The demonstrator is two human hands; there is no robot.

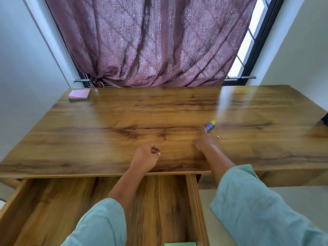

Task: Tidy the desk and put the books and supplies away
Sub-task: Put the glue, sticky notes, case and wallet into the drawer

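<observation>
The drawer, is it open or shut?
Open. The drawer sticks out from under the desk edge, so you can see its wooden floor inside.

Home study nook: wooden desk, mauve curtain, barred window.

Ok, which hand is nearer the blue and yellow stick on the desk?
Right. The right hand reaches to the near end of the stick, almost touching it. The left hand sits curled well to the stick's left, nearer the front edge of the desk.
</observation>
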